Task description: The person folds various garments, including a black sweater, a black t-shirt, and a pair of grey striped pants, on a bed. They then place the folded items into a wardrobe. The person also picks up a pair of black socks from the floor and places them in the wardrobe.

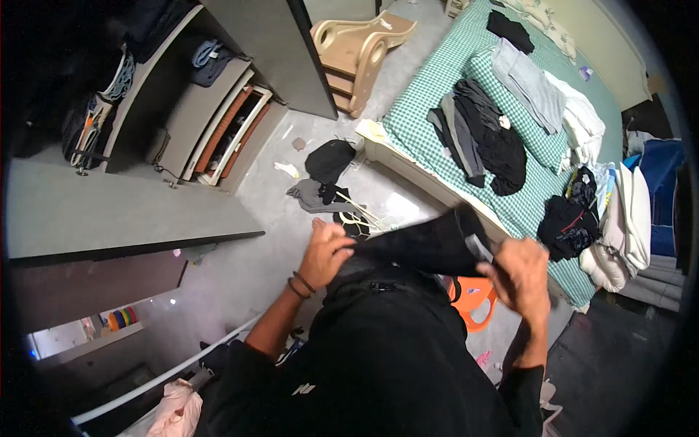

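Observation:
A black garment [418, 243] is stretched across in front of my waist between both hands. My left hand [326, 254], with two dark bands at the wrist, pinches its left end. My right hand [516, 276] grips the other end, close to a pale tag or patch [479, 247] on the cloth. The far right part of the garment is blurred, and its exact kind cannot be told. Below it, on the floor, lie white hangers [357, 216], a grey garment [314, 196] and a black bundle [330, 160].
A bed [418, 106] with green checked bedding holds dark clothes [480, 136], grey trousers [527, 82] and a black pile [570, 226]. At left stands a wardrobe with an open door [131, 207] and a drawer [235, 136]. An orange plastic seat [474, 306] and a beige toy slide [360, 52] stand nearby.

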Demonstrator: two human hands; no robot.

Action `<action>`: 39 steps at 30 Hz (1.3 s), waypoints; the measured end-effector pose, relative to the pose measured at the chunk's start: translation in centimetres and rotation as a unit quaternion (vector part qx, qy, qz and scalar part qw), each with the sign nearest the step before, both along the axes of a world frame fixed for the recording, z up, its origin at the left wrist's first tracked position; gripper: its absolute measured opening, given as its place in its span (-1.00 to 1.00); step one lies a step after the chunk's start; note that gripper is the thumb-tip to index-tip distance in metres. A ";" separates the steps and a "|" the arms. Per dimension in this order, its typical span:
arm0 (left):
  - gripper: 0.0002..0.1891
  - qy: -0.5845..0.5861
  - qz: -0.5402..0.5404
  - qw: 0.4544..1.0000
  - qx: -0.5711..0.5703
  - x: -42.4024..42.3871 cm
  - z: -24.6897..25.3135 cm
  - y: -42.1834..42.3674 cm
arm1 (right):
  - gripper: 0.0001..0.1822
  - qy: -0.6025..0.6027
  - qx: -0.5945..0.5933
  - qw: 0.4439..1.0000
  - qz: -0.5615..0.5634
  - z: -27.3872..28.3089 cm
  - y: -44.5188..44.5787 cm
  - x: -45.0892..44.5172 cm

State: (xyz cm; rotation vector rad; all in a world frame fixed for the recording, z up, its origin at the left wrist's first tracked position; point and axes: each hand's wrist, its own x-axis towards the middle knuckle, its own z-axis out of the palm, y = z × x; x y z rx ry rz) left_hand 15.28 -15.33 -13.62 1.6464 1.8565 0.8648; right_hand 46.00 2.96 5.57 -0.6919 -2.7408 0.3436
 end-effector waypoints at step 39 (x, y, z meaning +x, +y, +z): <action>-0.52 -0.233 -0.357 0.900 -0.096 12.0 1.1 2.7 | -0.34 -0.154 -0.394 0.880 0.216 -11.4 7.5 -6.0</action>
